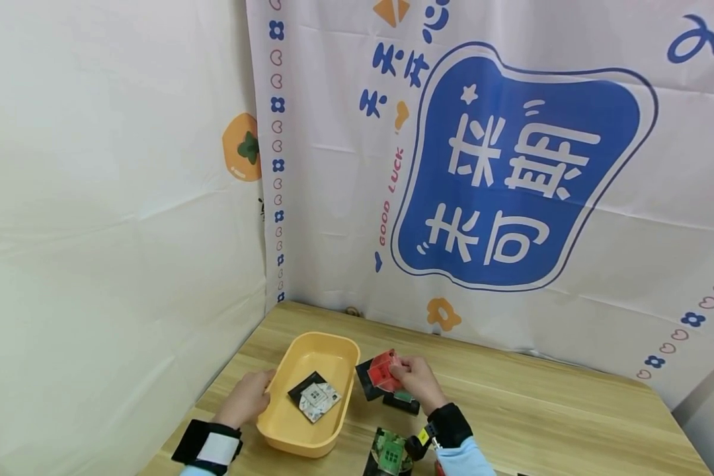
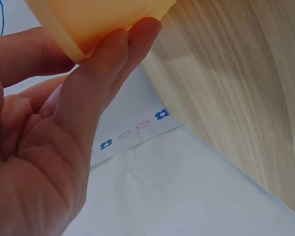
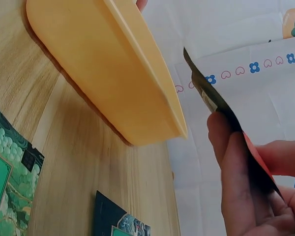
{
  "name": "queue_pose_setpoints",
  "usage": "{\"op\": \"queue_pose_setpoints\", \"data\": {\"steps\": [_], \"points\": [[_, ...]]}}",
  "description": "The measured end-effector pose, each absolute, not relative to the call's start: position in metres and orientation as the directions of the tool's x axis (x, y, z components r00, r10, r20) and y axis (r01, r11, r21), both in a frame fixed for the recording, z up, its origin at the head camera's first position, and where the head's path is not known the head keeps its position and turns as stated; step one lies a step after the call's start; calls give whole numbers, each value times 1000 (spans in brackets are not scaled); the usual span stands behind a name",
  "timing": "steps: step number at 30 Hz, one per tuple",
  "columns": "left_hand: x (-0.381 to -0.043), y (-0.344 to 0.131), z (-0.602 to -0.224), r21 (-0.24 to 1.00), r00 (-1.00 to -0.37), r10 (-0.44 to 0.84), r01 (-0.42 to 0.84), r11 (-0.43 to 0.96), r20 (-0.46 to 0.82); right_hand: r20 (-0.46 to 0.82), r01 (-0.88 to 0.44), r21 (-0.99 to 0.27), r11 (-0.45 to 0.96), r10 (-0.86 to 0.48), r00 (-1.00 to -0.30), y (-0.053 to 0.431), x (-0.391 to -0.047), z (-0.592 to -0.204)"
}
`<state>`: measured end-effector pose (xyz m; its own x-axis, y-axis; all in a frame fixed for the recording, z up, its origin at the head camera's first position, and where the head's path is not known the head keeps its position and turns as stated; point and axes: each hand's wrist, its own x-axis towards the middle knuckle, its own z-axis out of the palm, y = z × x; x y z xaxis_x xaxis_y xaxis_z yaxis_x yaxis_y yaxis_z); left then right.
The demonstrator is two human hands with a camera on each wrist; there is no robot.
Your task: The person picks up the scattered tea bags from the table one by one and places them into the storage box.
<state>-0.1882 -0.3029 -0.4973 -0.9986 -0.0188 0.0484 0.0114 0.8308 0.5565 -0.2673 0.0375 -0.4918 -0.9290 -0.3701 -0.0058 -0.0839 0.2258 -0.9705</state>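
Observation:
My left hand (image 1: pixel 248 400) grips the left rim of a yellow plastic tub (image 1: pixel 312 451), thumb and fingers on either side of its wall (image 2: pixel 103 19). Inside the tub lies a black-and-white printed packet (image 1: pixel 315 396). Just right of the tub, my right hand (image 1: pixel 419 383) pinches a flat red-and-black packet (image 1: pixel 383 371) above the table. In the right wrist view this packet (image 3: pixel 236 123) is seen edge-on, between thumb and fingers (image 3: pixel 231 182). Partly hidden beneath it is a dark packet with a green label (image 1: pixel 402 400).
A green packet with a grape print (image 1: pixel 388 455) lies on the wooden table (image 1: pixel 547 410), near the right wrist. Part of something red (image 1: pixel 439 468) shows beside the right sleeve. White printed cloth (image 1: pixel 333 165) hangs behind and a plain white wall (image 1: pixel 113 231) stands left.

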Motion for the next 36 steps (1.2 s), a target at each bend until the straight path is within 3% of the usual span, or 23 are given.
{"op": "queue_pose_setpoints", "data": {"steps": [36], "points": [[-189,-302,-496,515,-998,-11,23,857,63,-14,-72,-976,206,-389,-921,9,-269,-494]]}}
